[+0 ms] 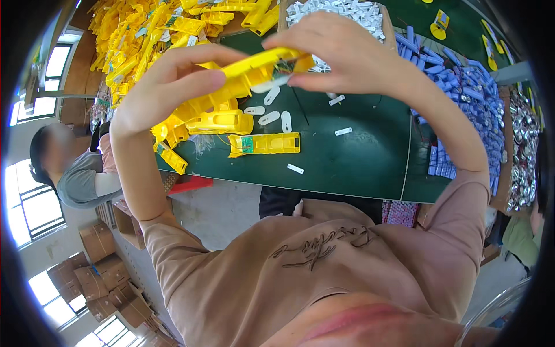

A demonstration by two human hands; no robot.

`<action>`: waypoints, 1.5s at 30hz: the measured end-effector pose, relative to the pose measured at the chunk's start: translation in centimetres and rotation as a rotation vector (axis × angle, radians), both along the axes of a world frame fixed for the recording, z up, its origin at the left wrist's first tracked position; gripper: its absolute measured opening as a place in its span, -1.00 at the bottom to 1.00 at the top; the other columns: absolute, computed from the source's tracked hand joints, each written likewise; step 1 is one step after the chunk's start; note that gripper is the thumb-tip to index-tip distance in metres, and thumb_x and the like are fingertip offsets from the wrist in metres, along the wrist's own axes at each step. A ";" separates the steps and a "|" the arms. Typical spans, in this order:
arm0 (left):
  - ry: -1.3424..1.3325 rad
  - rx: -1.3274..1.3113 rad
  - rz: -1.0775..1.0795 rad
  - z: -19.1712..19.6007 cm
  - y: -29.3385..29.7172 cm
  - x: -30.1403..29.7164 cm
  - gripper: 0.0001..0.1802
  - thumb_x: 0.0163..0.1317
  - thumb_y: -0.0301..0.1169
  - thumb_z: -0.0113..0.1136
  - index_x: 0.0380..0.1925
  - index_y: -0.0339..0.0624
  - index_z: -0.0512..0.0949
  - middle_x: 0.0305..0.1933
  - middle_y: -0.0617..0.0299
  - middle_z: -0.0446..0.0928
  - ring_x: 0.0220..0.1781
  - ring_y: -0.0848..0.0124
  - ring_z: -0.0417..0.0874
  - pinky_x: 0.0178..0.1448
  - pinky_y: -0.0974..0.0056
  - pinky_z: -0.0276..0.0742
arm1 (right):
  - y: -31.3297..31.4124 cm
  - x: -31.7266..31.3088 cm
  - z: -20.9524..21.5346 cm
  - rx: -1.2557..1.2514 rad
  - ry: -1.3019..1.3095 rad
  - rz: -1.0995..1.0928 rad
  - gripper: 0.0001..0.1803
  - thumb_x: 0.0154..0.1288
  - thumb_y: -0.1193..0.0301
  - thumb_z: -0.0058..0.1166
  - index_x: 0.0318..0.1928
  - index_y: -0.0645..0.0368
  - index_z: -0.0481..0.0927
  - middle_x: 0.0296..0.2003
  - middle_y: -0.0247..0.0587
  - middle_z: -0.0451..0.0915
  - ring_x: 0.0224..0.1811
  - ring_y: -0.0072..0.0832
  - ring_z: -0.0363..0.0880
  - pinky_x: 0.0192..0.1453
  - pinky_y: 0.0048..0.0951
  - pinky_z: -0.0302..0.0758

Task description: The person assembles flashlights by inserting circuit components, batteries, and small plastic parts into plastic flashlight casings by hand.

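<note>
Raised over the green table, a yellow plastic housing is gripped at both ends. My left hand pinches its left part between thumb and fingers. At the other end, my right hand has its fingers closed round the housing, where wires and a bit of green circuit board show inside. A white rounded piece sits along the lower edge beside my right thumb; whether it is fixed there I cannot tell. Below lie several white oval plates and another yellow housing with a green circuit board.
A big heap of yellow housings fills the far left. Behind my right hand is a box of small white parts. Blue wired cylinders are piled at right, near a box of shiny silver parts. A co-worker is at left.
</note>
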State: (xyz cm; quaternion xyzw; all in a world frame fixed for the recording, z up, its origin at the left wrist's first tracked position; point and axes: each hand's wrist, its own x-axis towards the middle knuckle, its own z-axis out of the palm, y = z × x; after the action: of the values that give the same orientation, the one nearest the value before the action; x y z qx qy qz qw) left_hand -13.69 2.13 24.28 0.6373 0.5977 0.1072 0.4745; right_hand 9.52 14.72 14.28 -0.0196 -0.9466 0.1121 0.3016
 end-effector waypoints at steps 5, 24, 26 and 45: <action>-1.178 0.059 -0.141 -5.9 -2.4 -1.2 -0.04 0.07 0.14 0.19 0.31 -0.28 0.13 0.34 -0.05 0.19 0.14 0.23 0.45 0.19 0.14 0.39 | -4.0 1.8 -0.3 -0.468 -0.028 0.059 -0.50 0.07 0.18 0.25 -0.05 0.22 0.51 -0.29 -0.08 0.58 -0.18 -0.28 0.57 -0.10 -0.42 0.46; -0.914 0.953 0.352 -11.5 -0.9 3.8 -0.46 0.33 -0.25 0.04 0.24 -0.18 0.19 0.21 -0.12 0.34 0.24 0.04 0.40 0.31 0.03 0.27 | -10.8 3.4 -4.4 -1.524 0.031 0.183 -0.61 0.41 0.18 -0.19 -0.03 0.18 0.57 -0.53 -0.52 0.36 -0.49 -0.77 0.24 -0.40 -0.73 0.15; -0.872 0.961 0.347 -11.7 -0.8 3.2 -0.48 0.32 -0.29 0.05 0.22 -0.18 0.21 0.19 0.00 0.37 0.21 0.16 0.43 0.26 0.12 0.31 | -9.9 4.3 -3.5 -1.453 0.105 0.021 -0.61 0.40 0.22 -0.21 0.01 0.19 0.55 -0.52 -0.52 0.31 -0.48 -0.73 0.19 -0.37 -0.69 0.18; -0.668 0.598 0.378 -20.5 2.6 10.7 -0.59 0.44 -0.18 -0.21 0.04 -0.27 0.39 -0.18 0.31 0.47 -0.18 0.61 0.39 -0.10 0.49 0.30 | -2.9 5.1 -8.8 -1.661 0.799 -0.022 -0.60 0.43 0.38 -0.17 0.21 0.27 0.35 -0.30 -0.36 0.48 -0.30 -0.61 0.40 -0.18 -0.61 0.35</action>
State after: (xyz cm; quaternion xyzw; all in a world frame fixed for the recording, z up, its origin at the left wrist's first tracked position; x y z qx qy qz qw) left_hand -3.04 4.71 3.76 0.5569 0.4609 0.5572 0.4086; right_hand 14.63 11.86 5.51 -0.1986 -0.3875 0.7513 0.4960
